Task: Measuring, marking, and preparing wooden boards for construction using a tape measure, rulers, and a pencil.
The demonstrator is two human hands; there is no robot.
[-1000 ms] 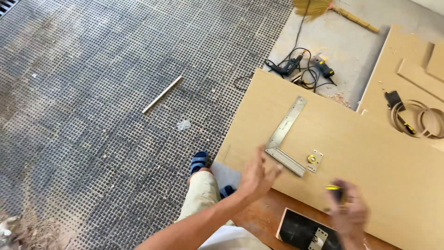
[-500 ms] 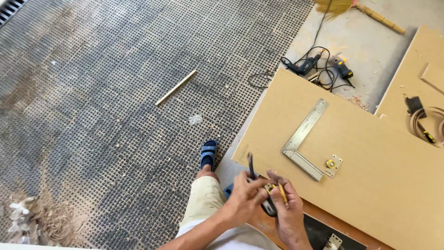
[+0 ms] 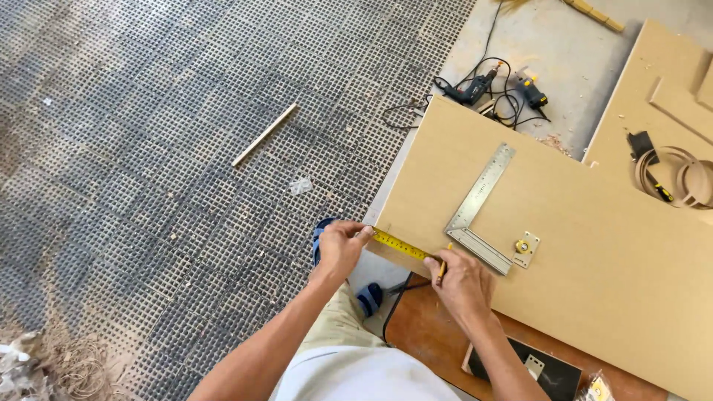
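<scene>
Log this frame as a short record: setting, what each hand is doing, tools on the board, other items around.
Setting: large tan board lying over a grid-patterned floor mat
Left hand: left hand pins the end of a yellow tape measure at the board's near corner
Right hand: right hand holds a pencil against the tape
On the board: metal try square, small brass hinge
Floor: wooden stick, corded drill with cables
Feet: blue sandal by the board's corner
</scene>
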